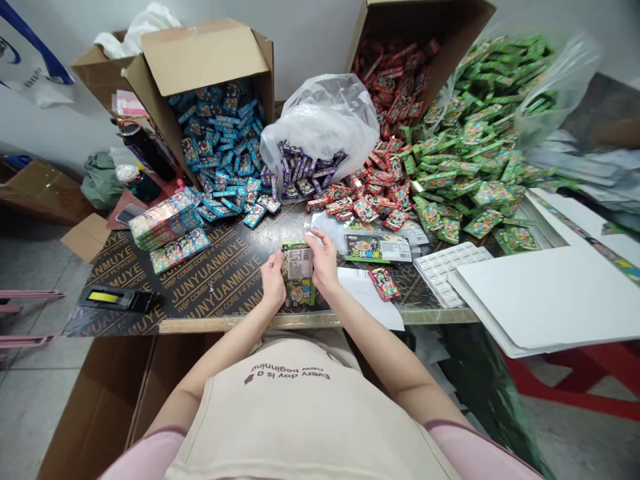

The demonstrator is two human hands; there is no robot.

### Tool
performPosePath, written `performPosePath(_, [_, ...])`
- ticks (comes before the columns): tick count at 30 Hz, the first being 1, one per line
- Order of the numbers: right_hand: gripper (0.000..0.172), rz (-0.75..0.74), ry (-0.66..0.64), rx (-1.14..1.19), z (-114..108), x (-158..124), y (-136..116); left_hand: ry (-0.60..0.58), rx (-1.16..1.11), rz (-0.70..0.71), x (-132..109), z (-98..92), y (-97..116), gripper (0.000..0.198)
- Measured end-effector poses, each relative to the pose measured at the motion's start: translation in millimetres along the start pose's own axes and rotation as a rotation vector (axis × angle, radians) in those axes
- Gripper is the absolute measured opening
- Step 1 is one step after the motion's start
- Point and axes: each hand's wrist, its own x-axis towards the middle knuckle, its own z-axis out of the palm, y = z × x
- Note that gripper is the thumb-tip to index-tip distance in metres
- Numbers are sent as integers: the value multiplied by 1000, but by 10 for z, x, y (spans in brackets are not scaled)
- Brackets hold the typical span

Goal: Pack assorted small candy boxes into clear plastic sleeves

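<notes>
My left hand (pixel 273 277) is closed on the left edge of a dark printed candy pouch (pixel 300 293), close to the table's front edge. My right hand (pixel 325 263) grips the pouch's upper right side, its fingers pinched near the top corner. The pouch has a pale label panel and colourful lettering, and whether anything is inside cannot be seen. Just right of my right hand, similar flat pouches (pixel 379 248) lie on the table. A red candy packet (pixel 384 284) rests beside a white paper sheet (pixel 363 290).
Heaps of blue packets (pixel 227 140), purple packets (pixel 305 167), red packets (pixel 370 183) and green packets (pixel 475 147) line the back. Stacked packets (pixel 167 220) and a tape dispenser (pixel 117 298) stand left. Sticker sheets (pixel 445 267) and white boards (pixel 545 287) lie right.
</notes>
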Motion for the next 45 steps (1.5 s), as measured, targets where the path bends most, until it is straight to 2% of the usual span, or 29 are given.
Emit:
performPosePath(5, [45, 63, -101, 88, -95, -88, -74, 44, -150, -168, -8, 41, 145, 29])
performPosePath(7, [47, 103, -146, 141, -149, -103, -104, 33, -119, -239, 50, 36, 243, 22])
performPosePath(9, [51, 154, -192, 153, -200, -88, -129, -33, -31, -261, 102, 29, 335, 19])
performPosePath(11, [53, 196, -239, 122, -249, -54, -145, -110, 89, -169, 128, 22, 417, 22])
performPosePath(13, [42, 157, -268, 57, -297, -21, -151, -184, 240, 12, 132, 12, 488, 19])
performPosePath(16, [27, -94, -278, -124, -370, -1, -153, -291, 476, 221, 139, -9, 578, 13])
performPosePath(19, [26, -245, -282, -263, -429, 0, -160, -350, 591, 218, 194, -19, 648, 21])
performPosePath(23, [26, -231, -284, -313, -453, 40, -201, -422, 631, 98, 310, 7, 700, 28])
performPosePath(26, [27, -210, -338, -350, -452, 95, -264, -456, 671, 94, 360, 28, 719, 26])
performPosePath(29, [29, -216, -381, -410, -465, 132, -322, -510, 808, 210, 340, 25, 749, 17])
performPosePath(32, [31, -252, -409, -460, -491, 95, -322, -601, 965, 463, 276, 7, 786, 11])
performPosePath(35, [28, -359, -399, -495, -512, -35, -269, -700, 1063, 702, 232, 9, 795, 16])
performPosePath(37, [23, -435, -398, -506, -547, -117, -240, -776, 1127, 780, 223, 33, 774, 15])
performPosePath(39, [19, -456, -432, -520, -652, -131, -242, -839, 1177, 806, 219, 65, 738, 13])
performPosePath(41, [22, -457, -398, -587, -865, -51, -275, -860, 1203, 809, 212, 92, 702, 15])
performPosePath(43, [21, -471, -247, -781, -1170, 104, -316, -854, 1210, 797, 204, 108, 681, 18])
performPosePath(45, [12, -425, -110, -1103, -1494, 278, -330, -848, 1213, 789, 197, 117, 674, 18])
